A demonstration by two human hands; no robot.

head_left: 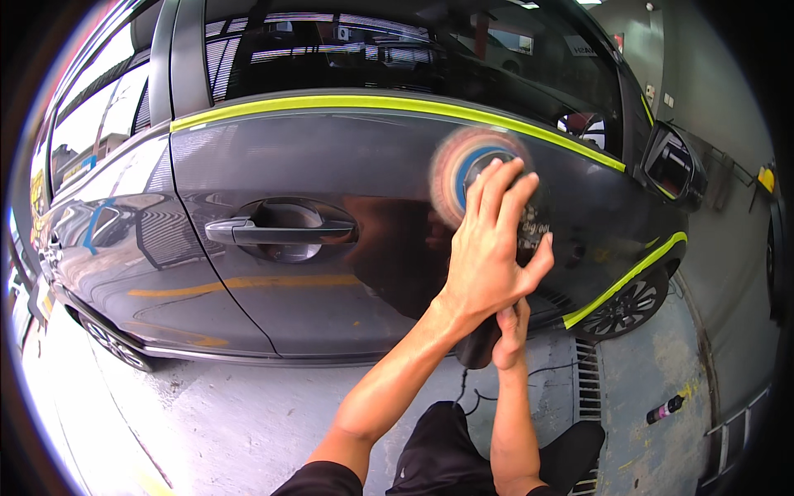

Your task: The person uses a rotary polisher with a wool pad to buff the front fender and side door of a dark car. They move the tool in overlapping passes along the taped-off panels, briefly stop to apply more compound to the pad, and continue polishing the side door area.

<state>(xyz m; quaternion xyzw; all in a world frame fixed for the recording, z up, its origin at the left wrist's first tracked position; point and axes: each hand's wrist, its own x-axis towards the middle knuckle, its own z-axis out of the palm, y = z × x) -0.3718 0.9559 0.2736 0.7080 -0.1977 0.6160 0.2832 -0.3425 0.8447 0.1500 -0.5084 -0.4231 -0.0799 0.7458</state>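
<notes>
A black car polisher [477, 345] is held against the upper part of a dark grey front door [331, 165], below the window. Its round pad [447, 183], pinkish with a blue ring inside, is smeared by motion. My left hand [490, 252] grips the tool's head from above, fingers laid over it close to the pad. Lower down, my right hand [511, 335] is wrapped around the handle, partly covered by my left wrist. From the handle's lower end a black cord [463, 384] hangs toward the floor.
Yellow-green masking tape [372, 103] lines the window's lower edge, and more tape [626, 283] follows the front wheel arch. A door handle [281, 231] juts out at left, a side mirror [672, 165] at right. On the floor lie a dark bottle [665, 409] and a drain grate [588, 384].
</notes>
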